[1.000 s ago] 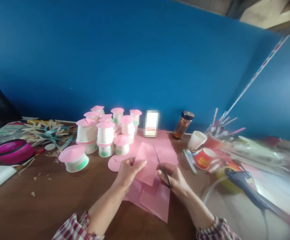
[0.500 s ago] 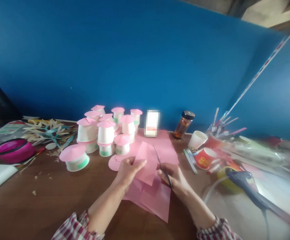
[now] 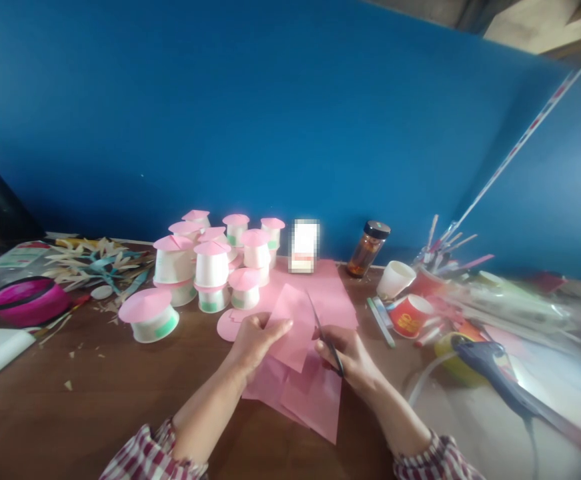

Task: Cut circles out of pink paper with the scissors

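My left hand [image 3: 254, 343] pinches the left side of a pink paper piece [image 3: 293, 327], thumb on top. In my right hand [image 3: 347, 353] is a pair of scissors [image 3: 315, 313], its blade pointing away from me along the paper's right edge. Whether the blades are fully closed I cannot tell. Below both hands lie more pink sheets [image 3: 313, 407] on the brown table. A larger pink sheet [image 3: 333, 287] lies behind them, and a rounded pink cutout [image 3: 227, 325] sits just left of my left hand.
Several white paper cups with pink cone tops [image 3: 213, 263] stand at the left, one [image 3: 149, 313] nearer me. Right of centre are a brown jar [image 3: 367, 250], a white cup [image 3: 396, 279], a red cup [image 3: 411, 315] and a glue gun [image 3: 500, 377]. A magenta pouch [image 3: 29, 300] lies far left.
The pink paper in my left hand has shifted very slightly left. Both hands keep nearly the same place and hold.
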Tool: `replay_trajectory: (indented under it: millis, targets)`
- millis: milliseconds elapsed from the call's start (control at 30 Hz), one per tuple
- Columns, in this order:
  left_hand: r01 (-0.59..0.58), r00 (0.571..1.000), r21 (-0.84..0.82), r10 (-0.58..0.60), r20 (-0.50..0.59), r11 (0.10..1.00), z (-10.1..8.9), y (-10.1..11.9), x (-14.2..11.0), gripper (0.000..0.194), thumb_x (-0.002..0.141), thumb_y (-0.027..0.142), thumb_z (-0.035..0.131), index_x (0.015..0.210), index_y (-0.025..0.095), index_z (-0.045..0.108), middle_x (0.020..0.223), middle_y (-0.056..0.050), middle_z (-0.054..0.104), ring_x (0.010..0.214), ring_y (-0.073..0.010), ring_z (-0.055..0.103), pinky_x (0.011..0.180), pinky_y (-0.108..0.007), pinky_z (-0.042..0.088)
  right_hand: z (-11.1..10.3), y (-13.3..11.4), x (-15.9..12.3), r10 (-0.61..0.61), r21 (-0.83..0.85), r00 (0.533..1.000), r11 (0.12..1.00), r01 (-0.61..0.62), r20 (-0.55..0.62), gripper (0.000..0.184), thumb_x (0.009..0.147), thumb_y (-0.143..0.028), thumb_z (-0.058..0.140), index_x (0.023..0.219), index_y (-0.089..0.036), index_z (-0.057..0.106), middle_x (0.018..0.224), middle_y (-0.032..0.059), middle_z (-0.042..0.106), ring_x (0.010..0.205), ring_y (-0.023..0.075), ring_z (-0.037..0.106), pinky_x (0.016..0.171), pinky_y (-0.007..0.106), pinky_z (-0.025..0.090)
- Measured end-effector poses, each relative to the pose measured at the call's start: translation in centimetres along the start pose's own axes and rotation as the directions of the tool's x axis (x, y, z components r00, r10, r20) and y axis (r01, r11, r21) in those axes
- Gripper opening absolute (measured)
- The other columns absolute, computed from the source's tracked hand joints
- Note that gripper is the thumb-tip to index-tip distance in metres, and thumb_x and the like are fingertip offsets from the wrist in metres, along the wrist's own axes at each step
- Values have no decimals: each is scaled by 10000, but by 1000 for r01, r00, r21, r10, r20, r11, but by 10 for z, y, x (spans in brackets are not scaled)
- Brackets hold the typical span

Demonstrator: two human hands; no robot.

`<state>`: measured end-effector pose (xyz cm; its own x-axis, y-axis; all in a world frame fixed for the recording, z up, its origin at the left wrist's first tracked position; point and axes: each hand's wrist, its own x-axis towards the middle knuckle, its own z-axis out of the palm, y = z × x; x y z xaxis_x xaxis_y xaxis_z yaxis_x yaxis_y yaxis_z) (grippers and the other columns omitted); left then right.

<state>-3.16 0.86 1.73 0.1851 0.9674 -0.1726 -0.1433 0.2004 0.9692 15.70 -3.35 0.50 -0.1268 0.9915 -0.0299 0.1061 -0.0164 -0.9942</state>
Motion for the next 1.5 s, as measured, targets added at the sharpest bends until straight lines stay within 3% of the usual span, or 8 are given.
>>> replay_trajectory:
  millis: [400,1067,1233,1500]
  targets:
    - [3,1000,38,-2,-14,999,-1,-4,3,322,577,436,738,572,150,590,530,-23,574,509,-167,534,470,-265,370,0,-3,0,-31,-27,999,999,31,24,321,749,-440,681,797,-127,633,572,-43,438,495,82,373,462,208,298]
    - [42,999,37,-42,7,998,-6,-8,9,327,567,424,753,599,139,596,525,-18,563,503,-161,524,470,-265,364,1,-8,-2,39,-4,999,999,-39,-14,368,707,-464,711,850,-128,667,573,-33,472,504,85,401,475,216,341]
    - [38,999,17,-38,19,999,-7,-5,8,360,583,406,755,538,157,499,501,18,486,484,-118,452,471,-246,336,1,-8,-1,29,-6,999,1000,-29,14,374,715,-459,707,851,-113,666,555,-39,465,477,76,392,460,214,304]
    - [26,999,58,-28,31,998,-7,-6,8,406,607,407,736,526,176,412,500,43,400,482,-93,377,469,-235,291,1,-7,-2,7,15,1000,1000,-7,21,335,726,-422,713,852,-116,657,588,-34,490,502,77,408,478,210,349]
